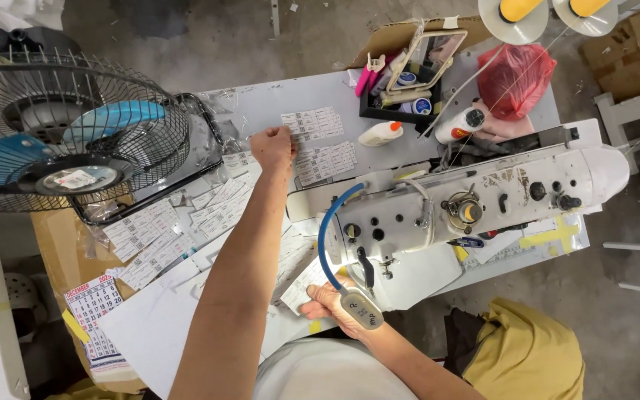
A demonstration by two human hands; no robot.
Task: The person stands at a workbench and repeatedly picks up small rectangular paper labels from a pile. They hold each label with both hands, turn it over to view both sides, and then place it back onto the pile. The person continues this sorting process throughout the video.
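My left hand reaches far across the grey table, fingers curled down on a sheet of small white printed labels at the back. More label sheets lie just right of it. My right hand rests near the table's front edge, pinching a white label strip beside the sewing machine's needle end. A blue gooseneck lamp hangs over that hand and hides part of it.
A white sewing machine fills the right side. A blue-bladed fan in a wire cage stands at left. Many label sheets are spread over the table's left side. A black tray of tools, a glue bottle and a red bag sit behind.
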